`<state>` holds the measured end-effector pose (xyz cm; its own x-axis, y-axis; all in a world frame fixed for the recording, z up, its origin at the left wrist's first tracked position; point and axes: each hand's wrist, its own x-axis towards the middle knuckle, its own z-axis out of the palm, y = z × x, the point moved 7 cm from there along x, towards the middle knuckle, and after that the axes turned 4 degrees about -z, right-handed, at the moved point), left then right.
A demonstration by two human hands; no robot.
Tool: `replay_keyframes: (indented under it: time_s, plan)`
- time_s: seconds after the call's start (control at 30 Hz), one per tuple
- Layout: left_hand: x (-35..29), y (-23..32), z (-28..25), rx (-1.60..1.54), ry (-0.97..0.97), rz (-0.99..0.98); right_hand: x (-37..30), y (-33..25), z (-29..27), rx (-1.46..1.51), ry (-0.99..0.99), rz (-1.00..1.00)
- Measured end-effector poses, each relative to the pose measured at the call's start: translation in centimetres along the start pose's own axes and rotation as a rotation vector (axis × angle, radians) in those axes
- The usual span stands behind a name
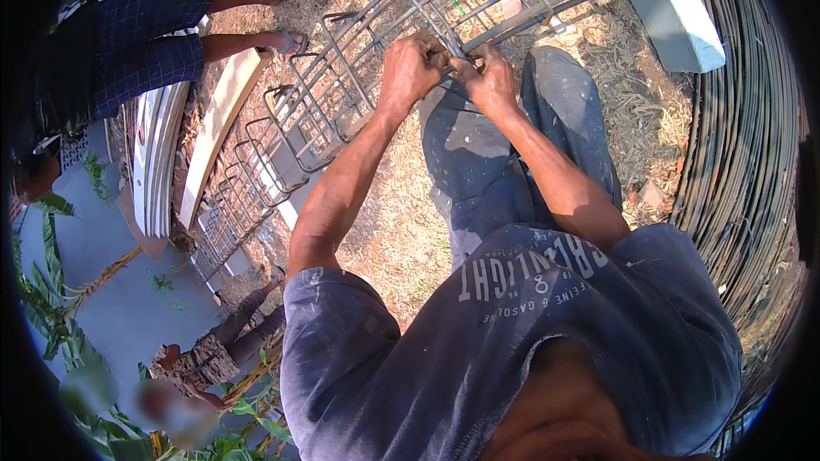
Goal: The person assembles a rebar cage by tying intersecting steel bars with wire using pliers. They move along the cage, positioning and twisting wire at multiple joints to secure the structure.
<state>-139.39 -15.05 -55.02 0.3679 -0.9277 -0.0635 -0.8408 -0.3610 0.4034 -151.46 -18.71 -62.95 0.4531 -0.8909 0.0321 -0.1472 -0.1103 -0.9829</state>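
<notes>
In front of my knees runs a cage of steel reinforcing bars (512, 28), tied with square stirrups (299, 90). My left hand (412, 72) is closed at the near side of the cage, thumb and fingers pinched together by a bar crossing. Right beside it, my right hand (489, 81) is also closed, its thumb pressed toward the same crossing. Something thin may be between the fingers of each hand, but it is too small to make out. Both forearms reach forward over my dusty dark trousers (470, 141).
A pale block (675, 17) supports the cage's right part. Long thin rods (735, 145) are stacked along my right. Boards (224, 119) and pale strips (160, 158) lie left. One person in checked shorts (154, 17) stands left; another person (248, 324) is further back, near plants.
</notes>
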Motion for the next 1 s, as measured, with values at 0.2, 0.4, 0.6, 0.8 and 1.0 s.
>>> replay_keyframes:
  time_s: [0.2,0.4,0.6,0.8,1.0]
  plan:
    - [-1.5,0.0,0.2,-0.04,0.051,-0.062,-0.8,3.6,1.9,0.586,-0.229,0.786]
    - [-3.2,0.0,0.4,-0.262,0.148,-0.058,-0.4,1.4,0.9,0.805,-0.178,0.928]
    - [-2.3,0.0,0.9,-0.273,0.104,-0.234,-0.9,0.6,-1.2,0.374,-0.366,0.744]
    - [-4.9,0.9,1.8,-0.434,0.534,-0.092,2.2,-1.9,-2.1,-0.242,-0.592,0.0]
    - [-5.0,-0.3,3.3,-0.444,0.657,-0.166,6.3,-7.3,2.4,-0.888,-0.793,-0.296]
